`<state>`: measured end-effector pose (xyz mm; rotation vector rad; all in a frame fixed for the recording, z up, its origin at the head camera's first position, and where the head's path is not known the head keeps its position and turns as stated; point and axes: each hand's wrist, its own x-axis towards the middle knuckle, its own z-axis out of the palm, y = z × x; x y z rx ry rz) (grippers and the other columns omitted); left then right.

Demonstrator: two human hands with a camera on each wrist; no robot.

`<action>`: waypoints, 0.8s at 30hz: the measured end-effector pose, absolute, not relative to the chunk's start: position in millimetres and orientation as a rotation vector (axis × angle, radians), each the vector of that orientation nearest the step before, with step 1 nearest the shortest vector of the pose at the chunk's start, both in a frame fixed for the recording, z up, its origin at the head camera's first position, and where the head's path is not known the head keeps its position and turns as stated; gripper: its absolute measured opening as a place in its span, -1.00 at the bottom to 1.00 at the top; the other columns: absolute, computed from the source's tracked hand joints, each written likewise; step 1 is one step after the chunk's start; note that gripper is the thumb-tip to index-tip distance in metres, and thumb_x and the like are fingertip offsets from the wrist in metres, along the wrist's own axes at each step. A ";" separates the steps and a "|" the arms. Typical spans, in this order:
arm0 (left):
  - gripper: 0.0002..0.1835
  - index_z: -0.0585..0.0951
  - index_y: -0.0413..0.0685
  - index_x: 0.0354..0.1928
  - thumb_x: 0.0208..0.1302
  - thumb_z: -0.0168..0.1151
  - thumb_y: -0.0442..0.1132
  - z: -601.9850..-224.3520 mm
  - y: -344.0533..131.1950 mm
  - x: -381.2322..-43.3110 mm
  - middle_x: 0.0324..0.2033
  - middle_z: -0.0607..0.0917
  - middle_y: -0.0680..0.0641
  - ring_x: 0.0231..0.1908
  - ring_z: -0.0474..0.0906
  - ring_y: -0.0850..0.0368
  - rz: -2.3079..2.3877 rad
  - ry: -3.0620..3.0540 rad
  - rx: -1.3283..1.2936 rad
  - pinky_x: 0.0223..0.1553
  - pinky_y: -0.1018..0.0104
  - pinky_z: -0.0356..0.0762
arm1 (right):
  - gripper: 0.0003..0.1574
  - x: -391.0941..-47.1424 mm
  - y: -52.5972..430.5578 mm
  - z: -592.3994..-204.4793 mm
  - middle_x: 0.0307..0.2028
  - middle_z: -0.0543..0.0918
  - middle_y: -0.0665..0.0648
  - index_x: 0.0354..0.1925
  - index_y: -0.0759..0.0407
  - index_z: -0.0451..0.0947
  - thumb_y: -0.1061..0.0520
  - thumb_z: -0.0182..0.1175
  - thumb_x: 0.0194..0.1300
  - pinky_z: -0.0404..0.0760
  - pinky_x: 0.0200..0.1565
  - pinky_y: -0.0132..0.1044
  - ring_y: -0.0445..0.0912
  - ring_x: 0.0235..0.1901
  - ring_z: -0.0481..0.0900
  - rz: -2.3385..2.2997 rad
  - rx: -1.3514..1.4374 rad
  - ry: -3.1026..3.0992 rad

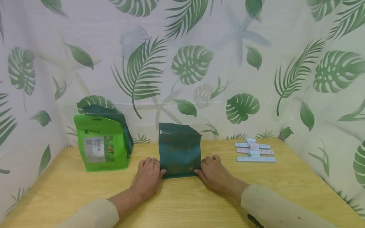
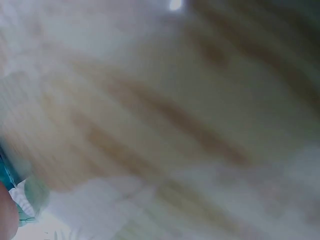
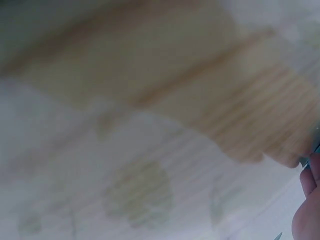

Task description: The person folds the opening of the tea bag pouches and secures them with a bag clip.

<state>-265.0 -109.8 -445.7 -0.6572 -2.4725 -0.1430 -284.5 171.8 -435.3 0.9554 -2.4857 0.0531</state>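
Note:
A dark green stand-up pouch (image 1: pixel 179 153) stands upright on the table in the middle of the head view, its top edge bent backwards. My left hand (image 1: pixel 148 177) grips its lower left side, thumb at the front near the bottom corner. On the lower right side my right hand (image 1: pixel 214 173) holds it the same way, thumb on the front face. In the left wrist view only a sliver of the pouch (image 2: pixel 6 172) and a bit of a finger show at the left edge. The right wrist view catches fingertips (image 3: pixel 309 182) at its right edge.
To the left stands a bright green tea pouch (image 1: pixel 101 134) with a pale label, in front of another dark green pouch (image 1: pixel 130 142). Three long clips (image 1: pixel 256 159) with piano-key markings, blue and pink, lie at the right on the wooden table (image 1: pixel 182 202). Leaf-patterned cloth (image 1: pixel 211 95) surrounds it.

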 end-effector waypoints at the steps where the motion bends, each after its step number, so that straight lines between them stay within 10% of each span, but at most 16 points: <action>1: -0.69 0.52 -0.21 -0.26 0.44 0.20 -0.06 -445.5 -108.7 -264.5 -0.30 0.60 -0.12 -0.19 0.46 -0.06 -0.156 -2.487 -0.651 -0.04 0.02 0.36 | -0.62 -284.7 173.0 -435.4 -0.44 0.57 0.06 -0.51 0.09 0.45 -0.01 0.16 0.45 0.28 -0.11 -0.05 -0.05 -0.35 0.46 0.057 0.955 -2.491; 24: -0.54 0.52 -0.27 -0.03 0.50 0.06 0.07 -424.7 -103.3 -254.2 -0.14 0.60 -0.15 -0.07 0.44 -0.06 -0.272 -2.761 -0.581 0.03 -0.04 0.31 | -0.87 -297.7 193.2 -435.0 -0.42 0.63 -0.18 -0.40 -0.06 0.59 0.05 0.38 0.22 0.28 -0.18 -0.15 -0.20 -0.29 0.54 0.561 1.029 -2.519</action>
